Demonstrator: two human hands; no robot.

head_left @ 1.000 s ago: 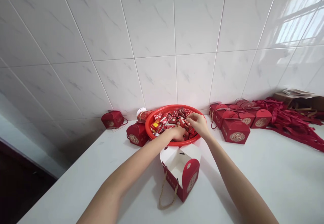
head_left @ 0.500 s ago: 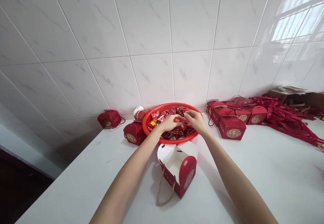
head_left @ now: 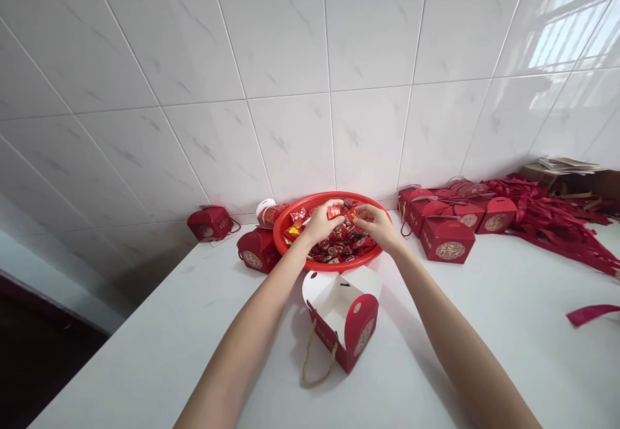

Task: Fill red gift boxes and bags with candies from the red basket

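Note:
A red oval basket (head_left: 329, 266) of wrapped candies (head_left: 339, 248) stands against the wall. Over its middle, my left hand (head_left: 320, 223) has its fingers closed on a red-wrapped candy (head_left: 334, 212). Close by on the right, my right hand (head_left: 374, 223) pinches another red candy (head_left: 353, 214) between thumb and fingers. In front of the basket, between my forearms, an open red gift box (head_left: 361, 332) shows its white inside, with flaps up and a rope handle (head_left: 317, 382) hanging at its left side. Its visible bottom is bare.
Closed red boxes (head_left: 448, 240) cluster to the right, beside a heap of dark red ribbons (head_left: 547, 222) and a cardboard box (head_left: 600, 180). Two more boxes (head_left: 259, 251) (head_left: 209, 223) lie left of the basket. One ribbon end (head_left: 591, 314) lies at the right.
Both hands have lifted slightly over the candies, and a red candy now shows in my left fingers. The view has shifted a little, bringing a ribbon end in at the right.

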